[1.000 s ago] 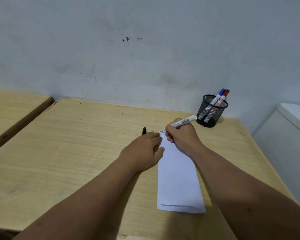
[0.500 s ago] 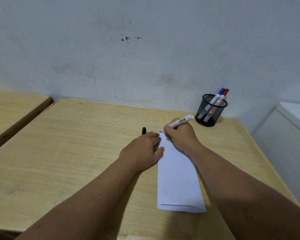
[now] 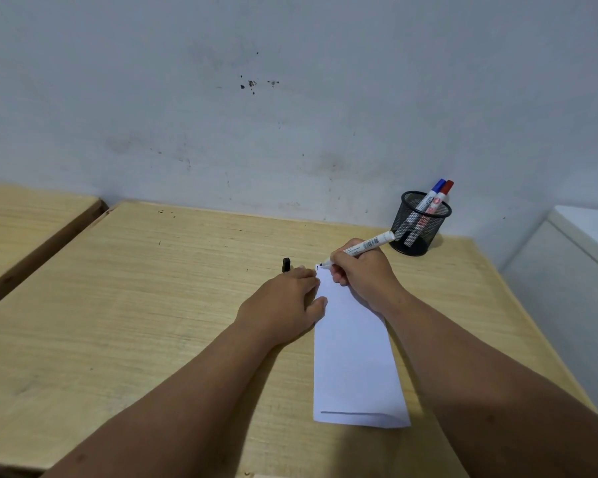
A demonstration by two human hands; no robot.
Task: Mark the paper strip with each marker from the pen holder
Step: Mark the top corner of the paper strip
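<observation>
A white paper strip [image 3: 354, 357] lies lengthwise on the wooden table [image 3: 135, 322]. My right hand [image 3: 363, 274] grips an uncapped white marker [image 3: 370, 243], its black tip touching the strip's far left corner, where a small black mark shows. My left hand [image 3: 283, 301] rests flat on the table with its fingertips pressing the strip's left edge. The marker's black cap [image 3: 286, 264] lies on the table just beyond my left hand. A black mesh pen holder [image 3: 418, 224] stands at the far right and holds a blue-capped marker [image 3: 434, 190] and a red-capped marker [image 3: 442, 194].
A pale wall rises right behind the table. A second wooden table [image 3: 25, 222] stands to the left across a narrow gap. A white cabinet [image 3: 577, 270] stands off the table's right edge.
My right hand has shifted slightly and the marker tip has left a small black mark at the strip's far corner. The left hand has stayed in place.
</observation>
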